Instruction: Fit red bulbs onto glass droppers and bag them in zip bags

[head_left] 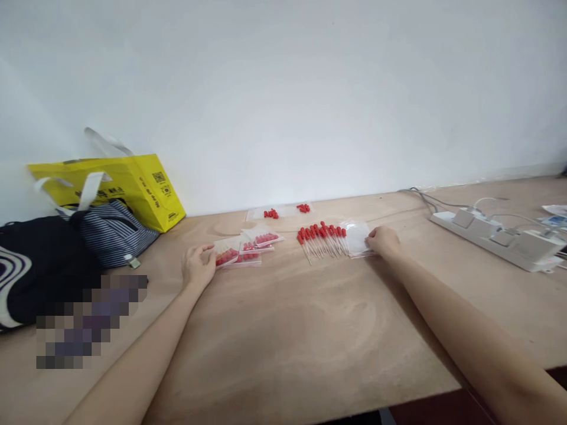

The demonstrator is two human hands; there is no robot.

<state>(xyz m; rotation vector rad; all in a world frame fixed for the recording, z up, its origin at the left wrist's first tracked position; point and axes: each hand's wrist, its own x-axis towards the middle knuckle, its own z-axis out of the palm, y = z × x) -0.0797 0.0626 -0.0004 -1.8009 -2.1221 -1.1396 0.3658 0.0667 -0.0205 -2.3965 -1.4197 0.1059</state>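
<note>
My left hand (199, 265) has its fingers closed on the left edge of a small clear plastic bag (227, 254) with red-tipped sticks inside. More such filled bags (261, 239) overlap just to its right. My right hand (384, 241) pinches the right edge of an empty-looking clear plastic bag (358, 235) lying on the table. Between my hands a row of loose white sticks with red bulbous tips (323, 231) is spread out, tips pointing away from me. The row's right end meets the clear bag.
Behind lies a clear bag (283, 211) with two red clusters, against the wall. A yellow bag (150, 195), a striped pouch (117, 233) and a black bag (48, 265) stand left on the wooden table (283, 336). A power strip (496, 239) with plugs sits right. A pixelated patch hides something front left.
</note>
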